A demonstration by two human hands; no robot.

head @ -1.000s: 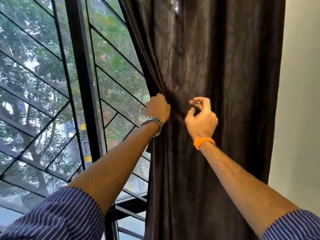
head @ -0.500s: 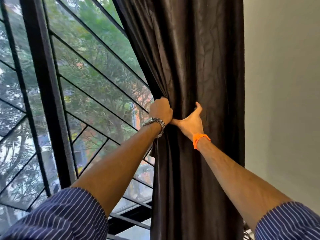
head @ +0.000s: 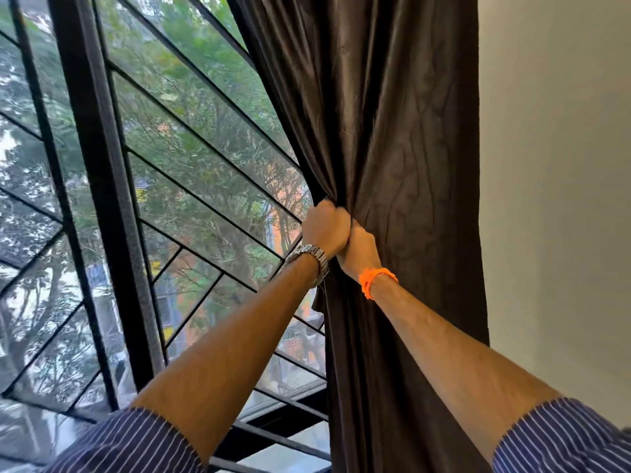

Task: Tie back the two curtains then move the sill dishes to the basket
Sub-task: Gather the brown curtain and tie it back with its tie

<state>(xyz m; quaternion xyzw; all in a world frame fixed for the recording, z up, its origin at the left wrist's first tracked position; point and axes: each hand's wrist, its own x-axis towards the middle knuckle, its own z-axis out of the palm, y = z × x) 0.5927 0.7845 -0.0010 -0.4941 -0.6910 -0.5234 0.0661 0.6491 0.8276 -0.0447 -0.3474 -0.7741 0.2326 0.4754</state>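
Since half a second ago, right hand (head: pixel 358 250) has closed beside left hand (head: pixel 326 230); both fists clench the gathered curtain (head: pixel 392 131). Tie-back step; next needs a tie, apparently unseen.

The black window frame (head: pixel 109 199) fills the view from 7 to 12 o'clock. Its lower rail (head: pixel 283 421) sits near 6 o'clock. The dark curtain (head: pixel 392 131) hangs over its right edge.

I wore a dark blue shirt with thin white stripes, both sleeves rolled up past the forearms. My left sleeve (head: pixel 129 442) and right sleeve (head: pixel 560 438) matched. A silver metal-link watch (head: pixel 309 256) circled my left wrist, a bright orange cord bracelet (head: pixel 375 279) my right.
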